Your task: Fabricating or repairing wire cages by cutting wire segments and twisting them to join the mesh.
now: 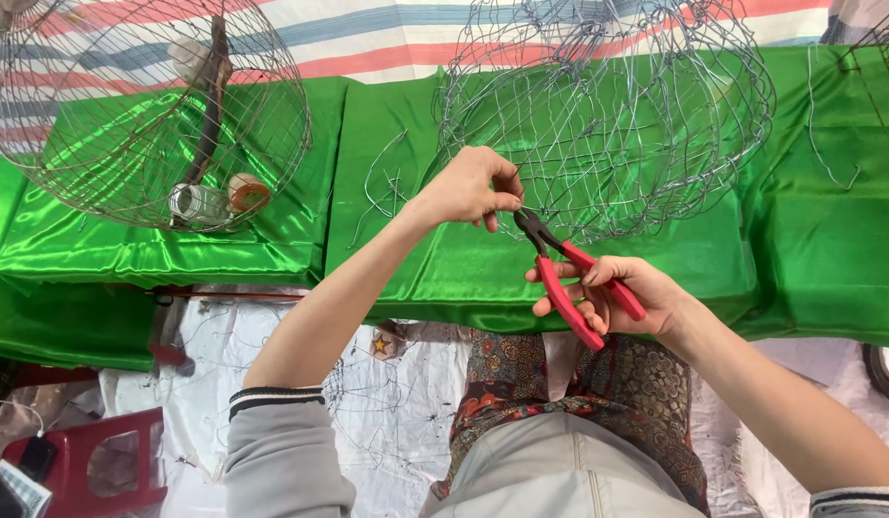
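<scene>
Nearest me, below my patterned lap, white sheeting littered with wire scraps covers the floor, a red stool [99,460] at left. My right hand [636,297] grips red-handled pliers [569,273], handles spread; my left hand [468,187] pinches shut on the unfinished wire cage [608,115]. It rests on the green satin tabletop [655,259]. Farther left sits a finished round cage [142,105], striped cloth behind.

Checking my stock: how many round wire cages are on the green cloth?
2: a finished round wire cage at far left, and an unfinished wire-mesh cage above the left hand. Another may be cut off at top right.
</scene>
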